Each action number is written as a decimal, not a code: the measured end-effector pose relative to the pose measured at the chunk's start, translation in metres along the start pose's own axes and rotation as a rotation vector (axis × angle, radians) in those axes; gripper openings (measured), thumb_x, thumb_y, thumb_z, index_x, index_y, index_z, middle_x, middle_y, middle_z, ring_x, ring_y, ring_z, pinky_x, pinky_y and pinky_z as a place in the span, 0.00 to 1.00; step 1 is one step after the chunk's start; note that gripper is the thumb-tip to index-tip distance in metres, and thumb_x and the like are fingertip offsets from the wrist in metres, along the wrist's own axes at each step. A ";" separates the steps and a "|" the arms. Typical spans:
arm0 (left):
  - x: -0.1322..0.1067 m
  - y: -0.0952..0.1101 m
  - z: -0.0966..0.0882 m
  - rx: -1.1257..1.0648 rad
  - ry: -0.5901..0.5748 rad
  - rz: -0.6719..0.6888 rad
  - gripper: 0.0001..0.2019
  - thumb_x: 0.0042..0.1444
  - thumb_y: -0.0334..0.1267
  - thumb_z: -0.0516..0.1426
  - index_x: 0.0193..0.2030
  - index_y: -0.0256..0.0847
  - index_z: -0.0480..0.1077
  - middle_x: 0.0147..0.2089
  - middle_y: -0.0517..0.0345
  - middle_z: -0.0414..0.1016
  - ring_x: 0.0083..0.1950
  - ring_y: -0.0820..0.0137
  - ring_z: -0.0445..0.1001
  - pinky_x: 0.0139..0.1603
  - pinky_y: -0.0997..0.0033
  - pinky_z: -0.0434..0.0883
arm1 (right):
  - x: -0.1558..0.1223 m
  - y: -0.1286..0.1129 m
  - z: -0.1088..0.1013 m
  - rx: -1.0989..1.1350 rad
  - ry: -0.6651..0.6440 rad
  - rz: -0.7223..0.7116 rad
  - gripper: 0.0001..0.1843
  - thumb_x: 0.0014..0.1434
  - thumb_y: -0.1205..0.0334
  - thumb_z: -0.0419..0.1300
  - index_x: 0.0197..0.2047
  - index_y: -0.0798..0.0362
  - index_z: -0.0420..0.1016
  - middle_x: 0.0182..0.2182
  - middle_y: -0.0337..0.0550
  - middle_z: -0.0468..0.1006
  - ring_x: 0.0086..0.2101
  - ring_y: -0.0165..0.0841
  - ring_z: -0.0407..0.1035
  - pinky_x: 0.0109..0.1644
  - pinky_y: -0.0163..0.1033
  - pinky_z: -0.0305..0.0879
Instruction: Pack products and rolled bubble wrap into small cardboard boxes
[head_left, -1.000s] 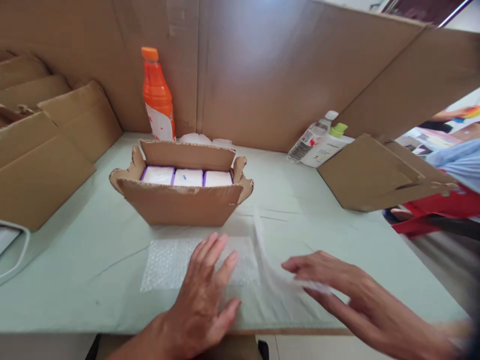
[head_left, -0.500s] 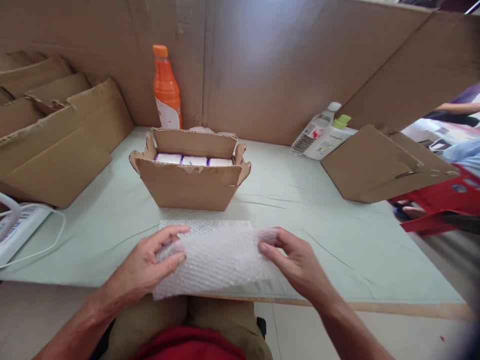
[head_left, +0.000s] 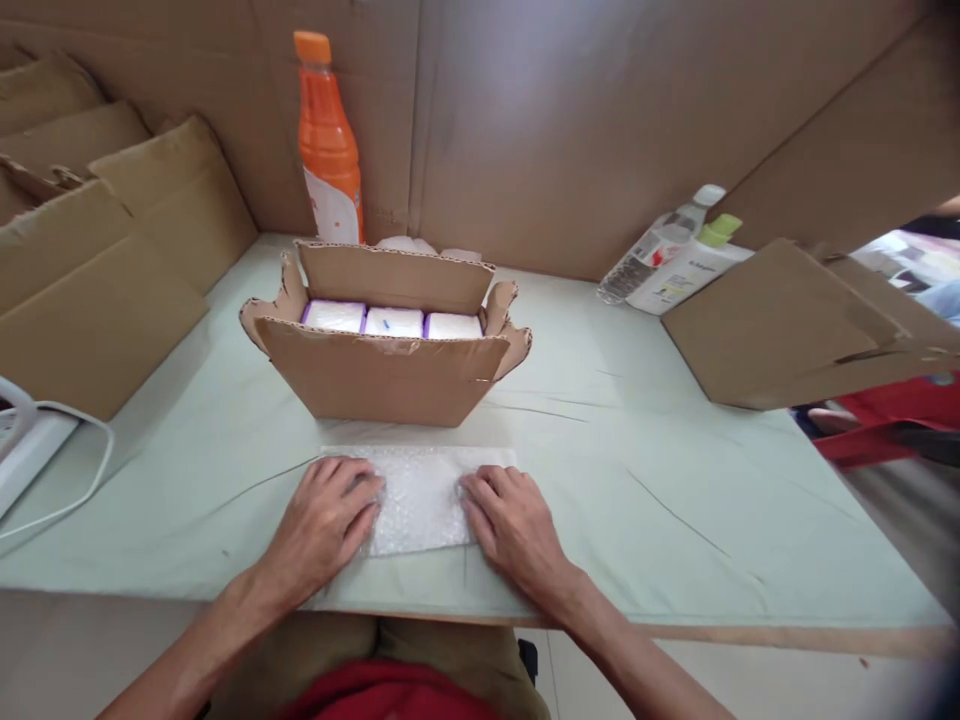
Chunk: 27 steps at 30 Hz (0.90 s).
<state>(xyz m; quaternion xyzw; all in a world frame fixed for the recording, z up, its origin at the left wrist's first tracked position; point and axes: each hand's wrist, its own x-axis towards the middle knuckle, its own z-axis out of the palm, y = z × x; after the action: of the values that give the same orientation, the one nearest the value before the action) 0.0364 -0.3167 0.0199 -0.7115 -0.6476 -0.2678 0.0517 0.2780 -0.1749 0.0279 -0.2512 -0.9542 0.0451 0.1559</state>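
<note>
A sheet of clear bubble wrap (head_left: 424,500) lies folded over on the table near its front edge. My left hand (head_left: 330,510) is on its left side, with the fingers bent and close together on the plastic. At the right side, my right hand (head_left: 514,520) holds the wrap in the same way, knuckles up. The fingertips of both hands are partly hidden. Just beyond the wrap stands an open cardboard box (head_left: 390,380), its flaps raised. Inside is a row of white-topped packs (head_left: 394,322) with purple edges.
An orange bottle (head_left: 330,150) stands behind the box. To the left are several cardboard boxes (head_left: 90,290) and a white power strip (head_left: 34,455) with a cable. A clear bottle (head_left: 656,250), a white bottle (head_left: 686,275) and another carton (head_left: 780,330) are at the right.
Both hands have lowered the raised part of the bubble wrap onto the table and moved closer together, now lying over its sides. The camera view has shifted slightly.
</note>
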 end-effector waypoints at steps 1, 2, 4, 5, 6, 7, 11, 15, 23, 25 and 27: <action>-0.001 -0.003 0.001 -0.008 -0.002 -0.028 0.12 0.62 0.27 0.54 0.49 0.41 0.72 0.49 0.49 0.75 0.49 0.60 0.73 0.50 0.60 0.70 | 0.000 0.003 0.003 0.057 -0.013 0.014 0.10 0.67 0.66 0.54 0.44 0.52 0.76 0.38 0.47 0.79 0.36 0.38 0.71 0.39 0.42 0.66; -0.002 -0.006 0.001 0.007 0.019 -0.068 0.12 0.62 0.28 0.54 0.51 0.40 0.72 0.51 0.47 0.75 0.51 0.58 0.72 0.51 0.58 0.69 | 0.000 0.007 0.005 0.112 -0.005 0.037 0.10 0.68 0.66 0.53 0.46 0.52 0.76 0.40 0.47 0.79 0.37 0.37 0.72 0.41 0.42 0.67; -0.005 -0.014 0.001 0.073 0.047 -0.150 0.14 0.63 0.31 0.54 0.55 0.38 0.71 0.52 0.45 0.74 0.52 0.56 0.71 0.52 0.55 0.68 | 0.002 0.017 0.007 0.159 0.037 0.089 0.13 0.69 0.66 0.52 0.51 0.52 0.75 0.44 0.48 0.79 0.42 0.38 0.73 0.44 0.42 0.69; -0.006 -0.018 0.001 0.103 0.041 -0.178 0.15 0.63 0.32 0.55 0.55 0.37 0.71 0.51 0.45 0.75 0.51 0.56 0.71 0.51 0.55 0.68 | 0.004 0.022 0.007 0.142 0.049 0.115 0.14 0.69 0.66 0.51 0.53 0.52 0.74 0.45 0.49 0.79 0.43 0.39 0.73 0.45 0.43 0.69; -0.008 -0.021 0.001 0.119 0.020 -0.199 0.14 0.63 0.34 0.55 0.54 0.37 0.71 0.48 0.46 0.76 0.49 0.56 0.72 0.49 0.56 0.68 | 0.006 0.027 0.008 0.109 0.043 0.136 0.15 0.68 0.67 0.51 0.53 0.52 0.74 0.45 0.49 0.78 0.43 0.40 0.73 0.45 0.44 0.69; -0.008 -0.024 0.002 0.121 -0.002 -0.215 0.13 0.63 0.34 0.55 0.52 0.37 0.72 0.46 0.47 0.76 0.47 0.57 0.72 0.47 0.56 0.68 | 0.008 0.030 0.009 0.075 0.020 0.151 0.14 0.68 0.67 0.52 0.52 0.52 0.75 0.46 0.49 0.78 0.42 0.41 0.73 0.45 0.45 0.69; -0.006 -0.025 0.003 0.080 -0.050 -0.277 0.06 0.61 0.34 0.55 0.40 0.40 0.74 0.42 0.50 0.76 0.45 0.58 0.71 0.45 0.58 0.66 | 0.014 0.033 0.010 0.050 -0.047 0.175 0.09 0.65 0.67 0.54 0.43 0.52 0.76 0.47 0.50 0.79 0.42 0.42 0.72 0.45 0.45 0.68; 0.004 -0.018 -0.003 0.079 -0.027 -0.314 0.05 0.60 0.34 0.54 0.36 0.42 0.72 0.48 0.49 0.76 0.50 0.56 0.71 0.49 0.57 0.66 | 0.015 0.029 0.002 0.027 0.020 0.180 0.07 0.62 0.67 0.56 0.40 0.52 0.74 0.53 0.50 0.77 0.45 0.43 0.71 0.47 0.47 0.64; 0.014 -0.031 -0.009 0.264 -0.241 -0.540 0.26 0.59 0.46 0.55 0.61 0.33 0.69 0.51 0.40 0.75 0.53 0.46 0.71 0.51 0.49 0.68 | 0.010 0.048 0.006 -0.056 -0.036 0.288 0.18 0.63 0.58 0.58 0.55 0.54 0.73 0.55 0.54 0.76 0.49 0.47 0.70 0.48 0.49 0.63; 0.013 -0.033 -0.009 0.279 -0.258 -0.574 0.27 0.58 0.50 0.55 0.57 0.33 0.71 0.48 0.40 0.75 0.52 0.45 0.72 0.51 0.48 0.69 | 0.004 0.050 0.009 -0.046 -0.003 0.326 0.18 0.63 0.53 0.59 0.52 0.53 0.74 0.54 0.55 0.76 0.49 0.49 0.70 0.49 0.51 0.63; 0.012 -0.032 -0.007 0.220 -0.298 -0.592 0.20 0.57 0.50 0.54 0.46 0.36 0.75 0.44 0.41 0.76 0.50 0.47 0.73 0.51 0.49 0.69 | 0.000 0.047 0.011 0.027 0.006 0.334 0.13 0.62 0.52 0.59 0.44 0.52 0.75 0.53 0.54 0.77 0.48 0.48 0.70 0.49 0.51 0.64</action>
<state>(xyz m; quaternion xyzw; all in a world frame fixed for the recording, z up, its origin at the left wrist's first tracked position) 0.0042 -0.3037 0.0228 -0.5144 -0.8512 -0.0928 -0.0470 0.2960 -0.1343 0.0102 -0.4045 -0.8980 0.0825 0.1523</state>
